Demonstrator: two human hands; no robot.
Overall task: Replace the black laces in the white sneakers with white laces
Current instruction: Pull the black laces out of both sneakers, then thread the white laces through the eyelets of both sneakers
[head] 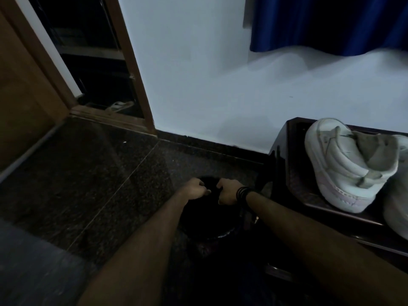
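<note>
— Left hand [197, 189], right hand [227, 193]: status?
— Both down over a round black object [207, 219] on the dark floor [88, 184], fingers curled at its far rim. Too dim to tell whether they grip anything.
— Right wrist?
— Black bands [242, 193].
— Sneakers?
— One white sneaker [346, 165] on a dark low table [293, 138], right of the hands, heel nearest. A second sneaker [397, 199] beside it, cut by the frame edge. Laces not discernible.
— Surroundings?
— White wall [198, 74], blue curtain [331, 25], wooden doorframe [132, 69].

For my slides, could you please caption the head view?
Both hands, left hand and right hand, grip a dark round object on the floor beside white sneakers.
</note>
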